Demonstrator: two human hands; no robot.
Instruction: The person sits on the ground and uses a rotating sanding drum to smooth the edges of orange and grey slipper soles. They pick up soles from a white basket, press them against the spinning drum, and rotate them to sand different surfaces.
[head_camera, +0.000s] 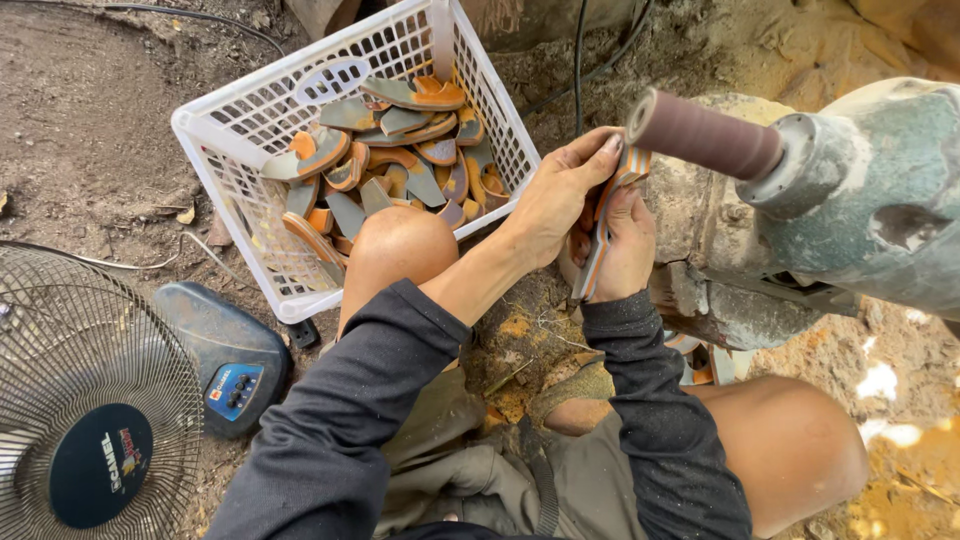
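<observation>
Two bare hands up close to a sanding drum (705, 135), a brown roll sticking out from a big dusty green machine (870, 200). Between the hands, a thin curved sole piece (603, 225), grey with orange stripes, standing on its edge. Left hand (555, 195) closed over the top of the piece, fingers (590, 150) bent around its upper end, right beside the tip of the drum. Right hand (625, 250) wrapped around the lower part from the other side, holding it tight too. Top end of the piece just under the drum, very near, hard to tell if touching. Left of the hands, a white plastic basket (240, 150) on the dirt, full of more grey and orange sole pieces (400, 160) all jumbled up. Bare knee (400, 245) pressed against the basket's side. Dark long sleeves (340, 420) on both arms. Down in the corner, a round wire fan (90, 400) with a dark blue base (225, 365). Black cables (580, 60) running over the dirt behind the basket. Yellow-brown dust piled on the ground (900, 470) under the machine.
</observation>
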